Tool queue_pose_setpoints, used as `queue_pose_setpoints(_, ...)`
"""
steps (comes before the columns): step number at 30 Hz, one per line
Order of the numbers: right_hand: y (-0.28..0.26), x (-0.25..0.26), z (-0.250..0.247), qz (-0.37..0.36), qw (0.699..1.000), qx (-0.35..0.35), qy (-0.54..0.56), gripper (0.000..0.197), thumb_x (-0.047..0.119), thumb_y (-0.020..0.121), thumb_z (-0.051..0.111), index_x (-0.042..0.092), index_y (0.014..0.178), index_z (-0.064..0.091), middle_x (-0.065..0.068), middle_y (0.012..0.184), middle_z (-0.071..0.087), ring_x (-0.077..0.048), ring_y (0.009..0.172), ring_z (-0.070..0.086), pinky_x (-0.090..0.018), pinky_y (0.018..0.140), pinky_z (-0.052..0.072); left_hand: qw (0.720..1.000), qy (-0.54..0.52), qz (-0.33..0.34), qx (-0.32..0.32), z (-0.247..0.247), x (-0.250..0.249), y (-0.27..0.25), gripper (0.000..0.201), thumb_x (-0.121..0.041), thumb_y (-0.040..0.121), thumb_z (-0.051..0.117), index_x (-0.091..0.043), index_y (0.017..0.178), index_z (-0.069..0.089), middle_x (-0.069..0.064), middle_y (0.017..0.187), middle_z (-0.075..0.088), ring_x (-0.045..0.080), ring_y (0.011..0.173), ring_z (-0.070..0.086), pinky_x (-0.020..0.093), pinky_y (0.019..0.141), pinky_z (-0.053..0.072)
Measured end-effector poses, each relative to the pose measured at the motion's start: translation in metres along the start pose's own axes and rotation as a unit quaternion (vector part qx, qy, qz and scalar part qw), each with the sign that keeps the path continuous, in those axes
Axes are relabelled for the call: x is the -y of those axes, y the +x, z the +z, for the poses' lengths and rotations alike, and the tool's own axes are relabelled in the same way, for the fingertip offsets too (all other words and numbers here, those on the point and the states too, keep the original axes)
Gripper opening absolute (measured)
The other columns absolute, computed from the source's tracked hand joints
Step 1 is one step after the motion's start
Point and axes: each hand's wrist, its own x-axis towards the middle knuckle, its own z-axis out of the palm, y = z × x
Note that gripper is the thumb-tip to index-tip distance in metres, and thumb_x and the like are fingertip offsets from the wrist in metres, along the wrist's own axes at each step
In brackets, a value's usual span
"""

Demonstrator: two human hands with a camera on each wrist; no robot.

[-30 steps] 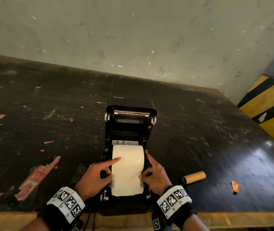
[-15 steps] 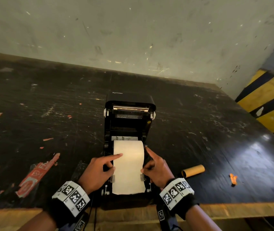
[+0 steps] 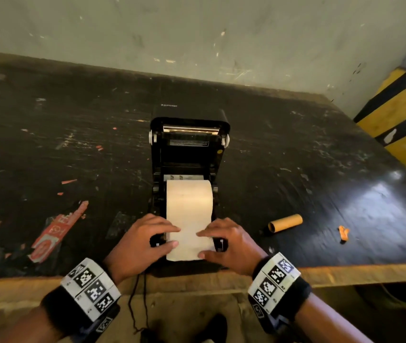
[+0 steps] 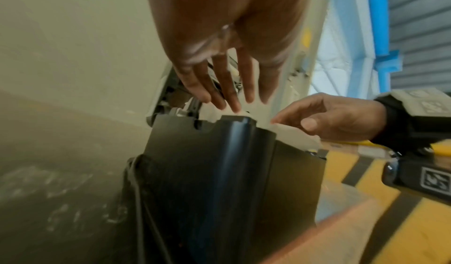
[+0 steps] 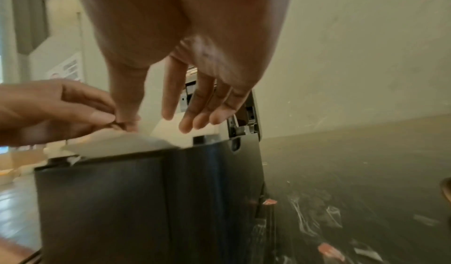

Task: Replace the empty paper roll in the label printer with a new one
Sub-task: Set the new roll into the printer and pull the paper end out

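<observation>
- Paper (image 3: 189,219) from the new roll (image 3: 189,196) lies drawn forward over the front edge of the label printer (image 3: 189,149), whose lid stands open; the roll itself sits in the bay.
- Left hand (image 3: 145,240) rests fingers nearly straight on the paper's left edge, thumb below; it presses rather than pinches.
- Right hand (image 3: 231,243) mirrors it on the right edge, fingers loosely extended, holding nothing closed in its grip.
- Old cardboard core (image 3: 285,222) lies on the bench (image 3: 48,144) to the right, well apart (already out of the way).
- Judgement: the step is feeding and squaring the paper. Keep both sides level, centred between the guides, flat over the front, before lowering the lid.
</observation>
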Motion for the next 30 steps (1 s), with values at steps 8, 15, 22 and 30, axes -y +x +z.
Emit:
queue_pose_setpoints(8, -0.014, -0.005, 0.022, -0.028, 0.999, -0.024, -0.027, 0.023, 0.024, 0.085, 0.065, 0.026, 0.108, 0.070, 0.006, 0.128, 0.059, -0.012, 0.127, 0.040, -0.036, 0.109, 0.031, 0.990, 0.097, 0.032, 0.093, 0.021, 0.006, -0.013, 0.054, -0.064, 0.068, 0.041, -0.037, 0.109, 0.063, -0.017, 0.112, 0.053, -0.011, 0.106, 0.030, 0.011, 0.088, 0.026)
queue_pose_setpoints(15, -0.029, 0.000, 0.023, -0.040, 0.998, -0.056, -0.002, 0.039, 0.041, 0.082, 0.046, 0.022, 0.105, 0.071, 0.007, 0.115, 0.068, -0.007, 0.116, 0.050, -0.036, 0.103, 0.040, 0.996, 0.065, 0.014, 0.058, 0.022, -0.009, -0.019, 0.027, -0.051, 0.076, 0.055, -0.038, 0.096, 0.068, -0.019, 0.098, 0.058, -0.008, 0.108, 0.035, 0.010, 0.086, 0.027)
queue_pose_setpoints(22, -0.058, 0.015, 0.022, -0.085, 0.993, -0.076, 0.034, 0.033, 0.034, 0.084, 0.051, 0.017, 0.100, 0.073, 0.001, 0.105, 0.073, -0.009, 0.102, 0.060, -0.027, 0.093, 0.047, 0.998, 0.007, -0.006, 0.057, 0.024, -0.032, -0.047, 0.037, -0.071, 0.065, 0.049, -0.046, 0.087, 0.067, -0.018, 0.102, 0.058, 0.000, 0.096, 0.053, 0.012, 0.080, 0.041)
queue_pose_setpoints(30, -0.094, 0.019, 0.033, -0.108, 0.991, -0.075, 0.013, 0.014, 0.016, 0.084, 0.066, 0.017, 0.095, 0.073, 0.002, 0.101, 0.073, -0.009, 0.099, 0.061, -0.031, 0.092, 0.049, 0.999, 0.021, -0.048, -0.003, 0.041, -0.069, -0.094, 0.014, -0.029, 0.080, 0.068, -0.032, 0.092, 0.072, -0.018, 0.089, 0.063, 0.005, 0.092, 0.055, 0.015, 0.075, 0.042)
